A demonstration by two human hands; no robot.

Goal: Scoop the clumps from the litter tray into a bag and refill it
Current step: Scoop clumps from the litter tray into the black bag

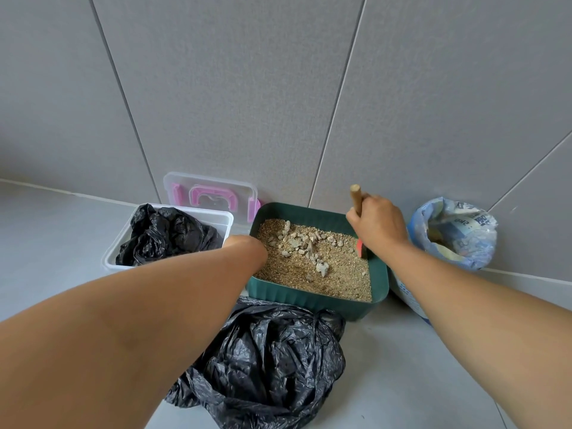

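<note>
Far left: white plastic tub (109, 258) holding a crumpled black liner (167, 233). Left hand (252, 247) at left rim of green plastic litter tray (309, 300); fingers hidden, grip cannot be told. Loose black plastic bag (272, 360) near, touching tray front. Grey clumps (303, 243) mid-tray. Right hand (377, 224) grips wooden-handled red scoop (356, 199). Far right: open blue-white litter sack (458, 230).

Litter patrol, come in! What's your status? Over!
Right hand grip on scoop handle, blade in litter. Left hand at tray rim, grip hidden. Clumps lying unscooped. Black bag ready in front, nothing blocking.
</note>
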